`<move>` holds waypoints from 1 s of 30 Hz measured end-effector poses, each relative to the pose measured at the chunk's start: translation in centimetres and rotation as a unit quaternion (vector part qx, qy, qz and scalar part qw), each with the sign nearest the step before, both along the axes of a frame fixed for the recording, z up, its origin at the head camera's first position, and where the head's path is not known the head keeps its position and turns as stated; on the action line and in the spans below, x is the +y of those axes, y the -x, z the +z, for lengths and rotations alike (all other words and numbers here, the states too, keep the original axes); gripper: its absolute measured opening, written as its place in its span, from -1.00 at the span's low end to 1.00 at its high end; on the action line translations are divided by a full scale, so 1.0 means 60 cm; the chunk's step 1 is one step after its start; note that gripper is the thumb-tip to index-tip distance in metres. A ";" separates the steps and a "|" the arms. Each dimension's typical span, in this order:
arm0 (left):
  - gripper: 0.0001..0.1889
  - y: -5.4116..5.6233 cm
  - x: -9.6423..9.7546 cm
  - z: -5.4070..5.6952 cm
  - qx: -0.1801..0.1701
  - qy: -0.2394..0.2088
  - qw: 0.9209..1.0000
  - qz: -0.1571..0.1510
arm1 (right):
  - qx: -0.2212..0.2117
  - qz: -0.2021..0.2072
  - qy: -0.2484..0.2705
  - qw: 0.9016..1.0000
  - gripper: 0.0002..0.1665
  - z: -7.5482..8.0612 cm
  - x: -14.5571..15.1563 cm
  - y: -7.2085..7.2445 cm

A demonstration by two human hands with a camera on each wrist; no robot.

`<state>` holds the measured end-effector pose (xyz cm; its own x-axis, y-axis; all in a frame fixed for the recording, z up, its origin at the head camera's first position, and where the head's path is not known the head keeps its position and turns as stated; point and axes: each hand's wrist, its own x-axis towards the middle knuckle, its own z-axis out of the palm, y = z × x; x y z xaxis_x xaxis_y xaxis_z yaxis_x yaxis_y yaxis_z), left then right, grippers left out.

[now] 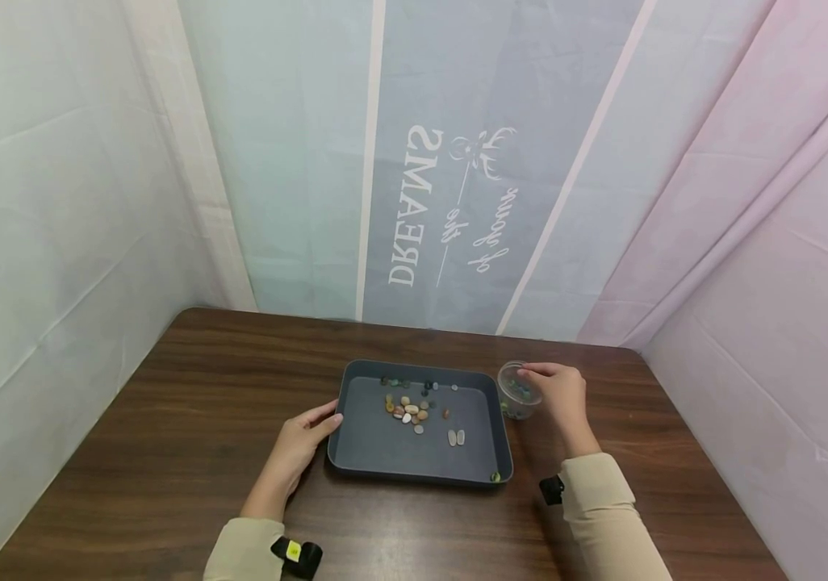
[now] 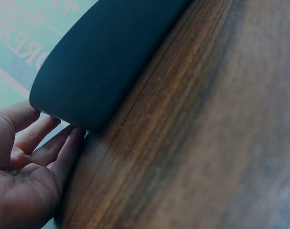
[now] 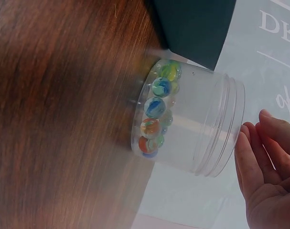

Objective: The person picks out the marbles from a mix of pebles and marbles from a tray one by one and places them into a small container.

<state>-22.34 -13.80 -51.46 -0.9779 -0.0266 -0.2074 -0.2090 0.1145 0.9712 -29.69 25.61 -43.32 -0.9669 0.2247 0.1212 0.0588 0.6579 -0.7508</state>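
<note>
My left hand [image 1: 298, 448] grips the left rim of a dark grey rectangular tray [image 1: 414, 474], thumb over the rim. In the left wrist view, its fingers touch the tray's outer wall [image 2: 102, 62]. Several pebbles [image 1: 411, 410] and small dark or glassy pieces lie in the tray, and a greenish marble [image 1: 495, 477] sits in its near right corner. A clear plastic jar [image 3: 197, 124] stands upright right of the tray, with several coloured glass marbles [image 3: 155, 108] at its bottom. My right hand [image 1: 559, 394] is at the jar's mouth, fingertips close together; nothing shows between them.
Tray and jar stand on a brown wood-grain table [image 1: 189, 436]. Behind is a hanging cloth [image 1: 312, 161] with mirrored lettering, and pale cloth walls flank both sides. Two pale oval stones [image 1: 456, 437] lie apart from the pebble cluster.
</note>
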 end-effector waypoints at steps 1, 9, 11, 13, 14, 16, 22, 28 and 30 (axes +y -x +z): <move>-0.47 0.000 0.000 0.000 0.000 0.001 1.000 -0.001 | -0.001 0.000 0.002 1.000 -0.63 0.000 0.000 0.000; -0.46 0.000 0.000 -0.001 -0.004 0.001 1.000 -0.005 | -0.004 0.006 0.014 1.000 -0.63 0.005 -0.005 0.000; -0.45 0.000 -0.001 -0.001 -0.004 0.001 1.000 -0.005 | -0.001 0.007 0.019 1.000 -0.62 0.008 -0.007 0.002; -0.46 0.000 -0.001 -0.001 -0.003 0.001 1.000 -0.005 | 0.004 0.008 0.020 1.000 -0.62 0.011 -0.011 0.003; -0.46 0.000 -0.001 -0.001 -0.002 0.001 1.000 -0.005 | 0.007 0.009 0.021 1.000 -0.62 0.013 -0.013 0.004; -0.47 0.000 -0.002 -0.001 -0.002 0.000 1.000 -0.004 | 0.012 0.014 0.015 1.000 -0.60 0.016 -0.020 0.007; -0.47 0.001 -0.002 -0.001 0.001 0.003 1.000 -0.005 | 0.026 0.033 0.002 0.999 -0.60 0.027 -0.042 0.013; -0.47 0.002 0.000 -0.002 0.003 0.000 1.000 -0.001 | 0.039 0.045 0.009 0.998 -0.62 0.041 -0.072 0.021; -0.48 0.002 0.000 -0.002 0.002 -0.001 1.000 0.001 | 0.038 0.053 0.006 0.998 -0.62 0.046 -0.086 0.021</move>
